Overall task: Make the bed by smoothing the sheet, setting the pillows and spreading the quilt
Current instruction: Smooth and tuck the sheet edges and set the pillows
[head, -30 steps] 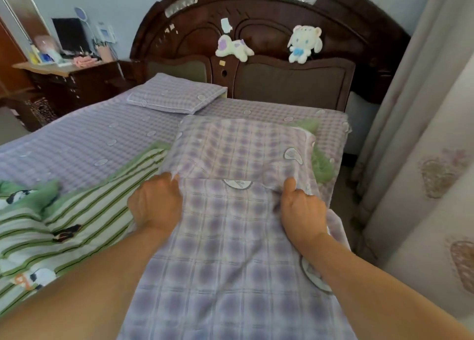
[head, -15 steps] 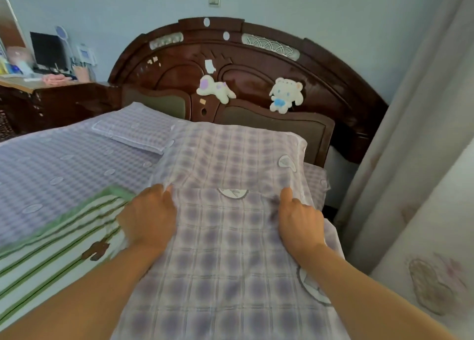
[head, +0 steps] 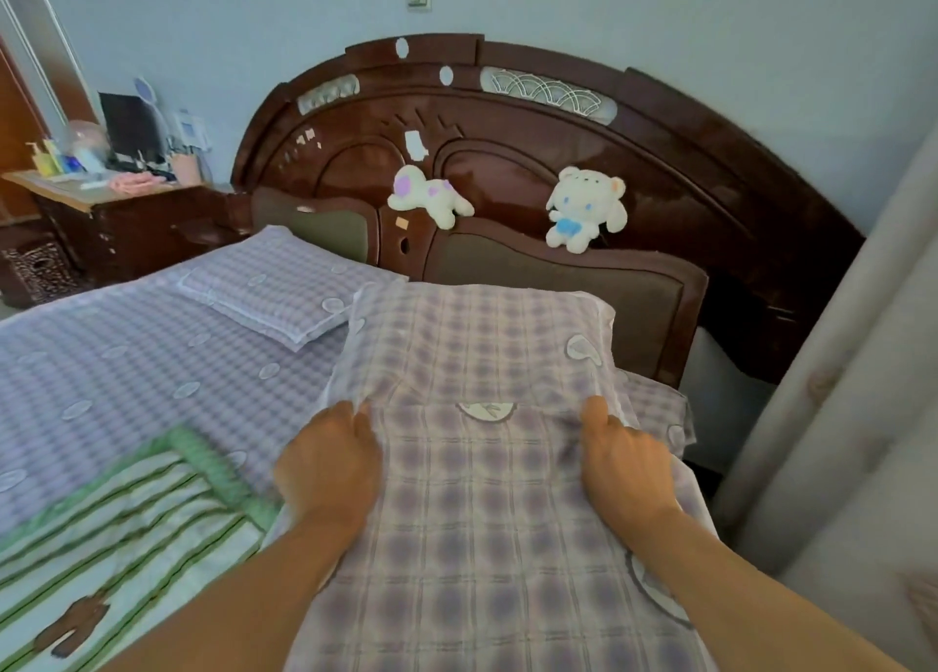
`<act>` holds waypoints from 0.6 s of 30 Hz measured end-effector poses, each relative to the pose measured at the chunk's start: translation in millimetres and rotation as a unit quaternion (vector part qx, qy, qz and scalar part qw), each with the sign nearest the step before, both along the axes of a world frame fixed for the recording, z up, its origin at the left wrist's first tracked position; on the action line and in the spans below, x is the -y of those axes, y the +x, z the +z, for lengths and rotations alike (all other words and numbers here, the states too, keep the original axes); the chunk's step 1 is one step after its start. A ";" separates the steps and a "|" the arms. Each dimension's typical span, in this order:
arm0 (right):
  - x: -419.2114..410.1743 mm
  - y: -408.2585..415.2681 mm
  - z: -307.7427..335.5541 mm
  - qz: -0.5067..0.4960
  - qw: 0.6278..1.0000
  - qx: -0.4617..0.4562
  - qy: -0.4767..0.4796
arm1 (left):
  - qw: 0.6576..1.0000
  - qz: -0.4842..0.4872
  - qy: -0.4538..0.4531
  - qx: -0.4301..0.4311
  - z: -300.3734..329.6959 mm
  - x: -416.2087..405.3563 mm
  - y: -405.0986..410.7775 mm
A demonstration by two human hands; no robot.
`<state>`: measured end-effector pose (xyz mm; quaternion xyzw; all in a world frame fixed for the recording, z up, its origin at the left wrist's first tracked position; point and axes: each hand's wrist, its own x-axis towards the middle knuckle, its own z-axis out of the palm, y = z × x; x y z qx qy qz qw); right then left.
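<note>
A purple checked pillow (head: 477, 346) is held up in front of me, its far end close to the headboard (head: 660, 128). My left hand (head: 330, 463) grips its left side and my right hand (head: 622, 456) grips its right side, thumbs on top, fingers tucked under the cloth. A loose length of the same checked cloth (head: 482, 560) hangs down between my forearms. A second purple pillow (head: 274, 291) lies flat at the bed's head on the left. The purple checked sheet (head: 116, 362) covers the mattress. A green striped quilt (head: 116, 529) lies bunched at the lower left.
Two plush toys (head: 431, 199) (head: 583, 209) sit on the headboard ledge. A dark wooden nightstand (head: 116, 220) with a monitor and bottles stands at the far left. A pale curtain (head: 863, 377) hangs close on the right of the bed.
Both hands have carried the pillow forward and up toward the headboard. My view has risen, showing more wall and less of the green quilt.
</note>
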<state>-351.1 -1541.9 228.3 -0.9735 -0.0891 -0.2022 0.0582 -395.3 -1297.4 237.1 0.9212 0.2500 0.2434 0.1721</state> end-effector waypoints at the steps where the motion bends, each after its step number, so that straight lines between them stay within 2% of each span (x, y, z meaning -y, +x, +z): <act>1: 10.2 21.2 0.0 0.001 1.000 -0.008 -0.027 | 1.000 0.006 0.001 -0.011 0.8 10.1 16.4; 4: 30.9 70.4 9.4 0.014 0.995 -0.070 -0.074 | 1.000 0.018 -0.013 -0.016 2.1 33.0 57.4; 9: 33.2 149.8 9.1 0.027 0.993 -0.068 -0.091 | 0.997 0.055 -0.051 -0.003 -3.1 38.0 123.5; 13: 12.5 211.1 8.0 0.064 0.992 -0.017 -0.107 | 0.994 0.082 -0.071 -0.001 -13.6 24.0 175.9; 18: -16.8 282.6 3.1 0.090 0.986 -0.057 -0.125 | 0.990 0.113 -0.088 -0.006 -27.4 4.0 230.3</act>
